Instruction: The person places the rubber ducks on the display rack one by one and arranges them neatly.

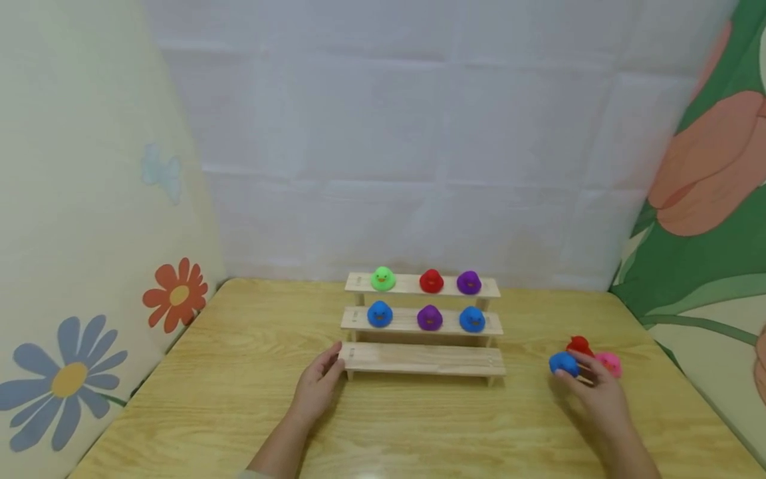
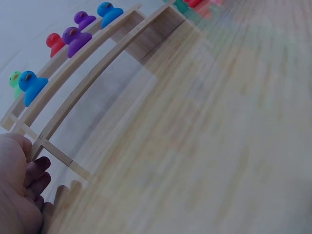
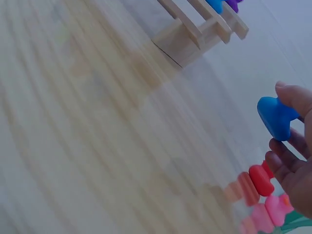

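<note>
My left hand (image 1: 315,388) holds the left end of the lowest step of a three-step wooden display stand (image 1: 421,359). In the left wrist view its thumb is on top and the fingers (image 2: 38,178) curl below the edge. My right hand (image 1: 603,396) pinches a blue rubber duck (image 3: 277,117) between thumb and fingers, raised over the table in the right wrist view. Close by that hand lie a red duck (image 1: 579,344) and a pink duck (image 1: 610,363), partly covered by the fingers in the head view.
Green (image 1: 383,279), red (image 1: 431,281) and purple (image 1: 469,283) ducks line the top step. On the middle step sit a blue duck (image 1: 380,314), a purple one (image 1: 429,318) and another blue one (image 1: 473,319). A white cloth backdrop (image 1: 383,166) hangs behind the wood-grain table (image 1: 263,346).
</note>
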`<state>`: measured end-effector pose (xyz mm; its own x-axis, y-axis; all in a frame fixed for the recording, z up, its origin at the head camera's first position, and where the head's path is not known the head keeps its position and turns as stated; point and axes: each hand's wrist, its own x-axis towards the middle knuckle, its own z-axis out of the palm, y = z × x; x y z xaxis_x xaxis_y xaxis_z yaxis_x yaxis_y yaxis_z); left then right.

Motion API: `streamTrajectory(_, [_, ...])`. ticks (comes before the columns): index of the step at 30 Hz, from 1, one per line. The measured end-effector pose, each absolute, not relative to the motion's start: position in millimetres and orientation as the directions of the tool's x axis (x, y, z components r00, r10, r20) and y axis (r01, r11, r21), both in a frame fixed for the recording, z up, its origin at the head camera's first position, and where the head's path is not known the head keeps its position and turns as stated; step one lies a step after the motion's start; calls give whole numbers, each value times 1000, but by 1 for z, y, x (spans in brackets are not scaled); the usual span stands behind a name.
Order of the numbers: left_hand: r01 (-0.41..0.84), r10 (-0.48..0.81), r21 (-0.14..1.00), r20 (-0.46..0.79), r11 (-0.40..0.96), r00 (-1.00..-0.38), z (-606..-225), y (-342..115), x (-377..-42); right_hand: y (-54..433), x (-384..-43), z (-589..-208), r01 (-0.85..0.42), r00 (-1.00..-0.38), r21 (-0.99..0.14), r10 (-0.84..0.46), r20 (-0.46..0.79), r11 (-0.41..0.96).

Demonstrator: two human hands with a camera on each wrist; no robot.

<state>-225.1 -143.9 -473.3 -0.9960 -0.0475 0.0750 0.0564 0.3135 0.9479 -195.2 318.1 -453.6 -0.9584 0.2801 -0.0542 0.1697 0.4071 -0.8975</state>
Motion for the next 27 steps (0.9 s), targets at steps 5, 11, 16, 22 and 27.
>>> streamTrajectory(5, [58,-39,949,73,309,-997,-473,-144,-225,298,-198,-451,162,-961,-889,271,-44,428])
streamTrajectory(11, [53,-46,950,71,308,-996,-476,-144,-227,277,-199,-448,105,-975,-876,224,3,470])
streamTrajectory(16, [44,-55,950,64,309,-996,-476,-144,-228,259,-200,-448,74,-979,-890,203,21,450])
streamTrajectory(22, [45,-50,955,62,293,-997,-475,-143,-227,242,-201,-447,69,-985,-903,170,4,424])
streamTrajectory(27, [32,-57,956,51,292,-997,-476,-144,-227,229,-204,-448,15,-989,-923,143,44,383])
